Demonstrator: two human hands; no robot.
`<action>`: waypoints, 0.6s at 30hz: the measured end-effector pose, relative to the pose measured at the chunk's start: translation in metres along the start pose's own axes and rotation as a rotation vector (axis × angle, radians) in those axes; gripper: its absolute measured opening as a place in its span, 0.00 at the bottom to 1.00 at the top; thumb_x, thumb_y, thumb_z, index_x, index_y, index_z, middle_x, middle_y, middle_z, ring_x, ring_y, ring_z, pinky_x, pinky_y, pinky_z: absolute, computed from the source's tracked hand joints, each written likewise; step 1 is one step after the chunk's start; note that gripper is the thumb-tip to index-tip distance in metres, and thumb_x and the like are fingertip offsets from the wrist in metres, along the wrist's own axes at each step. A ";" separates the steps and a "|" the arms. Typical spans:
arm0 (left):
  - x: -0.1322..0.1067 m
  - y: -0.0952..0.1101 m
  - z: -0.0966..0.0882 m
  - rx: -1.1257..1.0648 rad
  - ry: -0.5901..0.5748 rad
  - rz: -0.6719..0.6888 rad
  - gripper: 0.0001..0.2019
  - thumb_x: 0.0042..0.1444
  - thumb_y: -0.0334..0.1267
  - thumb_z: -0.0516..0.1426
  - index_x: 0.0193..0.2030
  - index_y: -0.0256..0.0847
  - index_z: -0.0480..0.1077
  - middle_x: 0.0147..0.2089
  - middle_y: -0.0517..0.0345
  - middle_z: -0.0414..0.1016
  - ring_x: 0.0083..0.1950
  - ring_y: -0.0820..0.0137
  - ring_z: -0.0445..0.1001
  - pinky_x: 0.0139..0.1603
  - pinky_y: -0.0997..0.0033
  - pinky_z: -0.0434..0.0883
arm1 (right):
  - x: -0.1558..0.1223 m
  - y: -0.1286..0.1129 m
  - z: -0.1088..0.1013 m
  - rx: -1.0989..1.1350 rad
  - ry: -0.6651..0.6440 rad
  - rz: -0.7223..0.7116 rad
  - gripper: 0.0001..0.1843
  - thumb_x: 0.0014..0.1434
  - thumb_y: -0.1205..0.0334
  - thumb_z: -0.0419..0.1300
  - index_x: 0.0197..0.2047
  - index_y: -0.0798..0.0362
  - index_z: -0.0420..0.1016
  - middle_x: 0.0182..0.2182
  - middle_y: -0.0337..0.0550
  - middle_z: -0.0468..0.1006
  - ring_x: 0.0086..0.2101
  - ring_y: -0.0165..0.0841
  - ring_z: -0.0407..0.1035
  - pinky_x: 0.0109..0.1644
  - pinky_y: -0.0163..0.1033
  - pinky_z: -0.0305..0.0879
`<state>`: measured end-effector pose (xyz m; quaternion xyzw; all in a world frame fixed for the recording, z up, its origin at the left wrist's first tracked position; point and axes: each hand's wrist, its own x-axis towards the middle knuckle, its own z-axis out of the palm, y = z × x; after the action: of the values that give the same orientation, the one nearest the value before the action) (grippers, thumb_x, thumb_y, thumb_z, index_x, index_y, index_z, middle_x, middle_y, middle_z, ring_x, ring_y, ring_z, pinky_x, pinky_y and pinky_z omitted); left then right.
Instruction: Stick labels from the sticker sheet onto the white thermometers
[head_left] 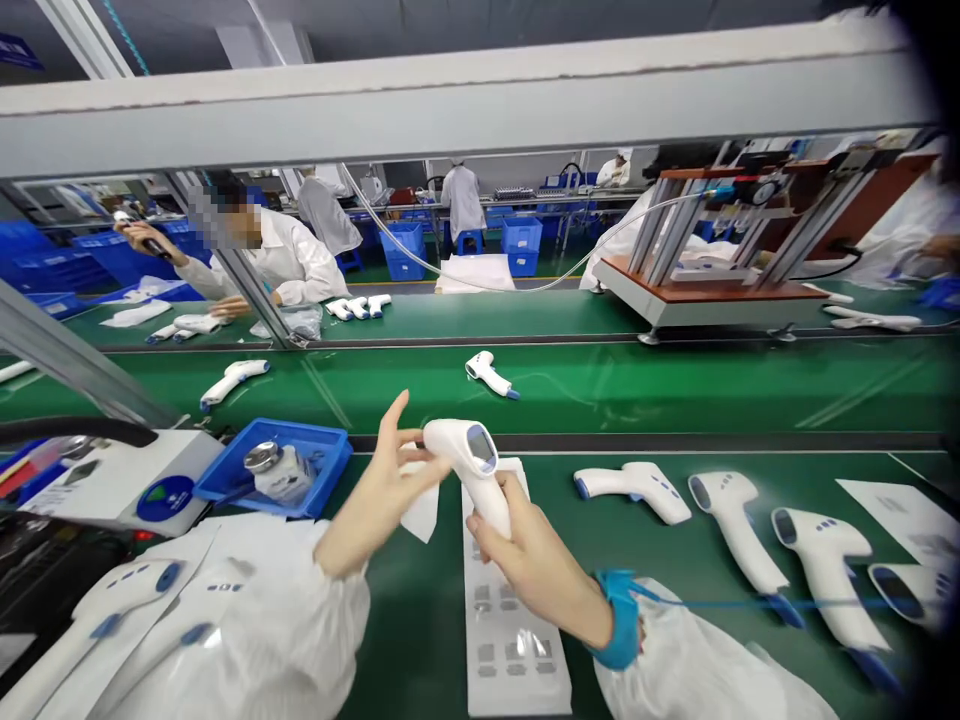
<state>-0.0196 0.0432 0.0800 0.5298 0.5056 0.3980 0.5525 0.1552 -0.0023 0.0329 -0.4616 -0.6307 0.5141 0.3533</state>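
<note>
Centre of frame: thermometer (466,462) held up between both hands

I log the right hand (534,562) closed round the handle, whose long axis rises to the upper left towards the head. The left hand (381,492), nearer the head, pinches a wipe (420,512) loosely with the index finger raised. A sticker sheet (514,650) lies below

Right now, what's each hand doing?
Left hand: open, fingertips touching the thermometer at its head.
Right hand: closed around the thermometer's handle.

Left hand (379,490) splayed — right hand (536,565) curled.
</note>
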 end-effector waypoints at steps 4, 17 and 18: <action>-0.034 -0.047 0.033 -0.247 0.141 -0.044 0.51 0.49 0.40 0.65 0.71 0.56 0.34 0.52 0.52 0.69 0.47 0.64 0.75 0.48 0.61 0.74 | -0.024 0.009 0.030 -0.207 -0.054 -0.091 0.33 0.59 0.66 0.54 0.66 0.51 0.50 0.57 0.55 0.67 0.51 0.45 0.68 0.52 0.51 0.66; -0.048 -0.116 0.084 -0.430 0.108 -0.181 0.40 0.55 0.43 0.61 0.69 0.58 0.43 0.37 0.64 0.65 0.21 0.80 0.60 0.18 0.79 0.65 | -0.103 0.049 0.036 0.664 -0.221 0.659 0.33 0.48 0.51 0.68 0.55 0.50 0.67 0.58 0.52 0.67 0.39 0.35 0.77 0.48 0.43 0.71; -0.047 -0.120 0.086 -0.426 0.080 -0.185 0.40 0.56 0.43 0.61 0.69 0.58 0.42 0.37 0.64 0.65 0.21 0.80 0.60 0.17 0.79 0.64 | -0.104 0.050 0.033 0.595 -0.227 0.650 0.31 0.49 0.51 0.67 0.54 0.50 0.68 0.57 0.52 0.68 0.38 0.35 0.77 0.47 0.43 0.71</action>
<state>0.0449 -0.0326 -0.0381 0.3368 0.4780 0.4641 0.6653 0.1699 -0.1092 -0.0199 -0.4547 -0.3125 0.8046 0.2195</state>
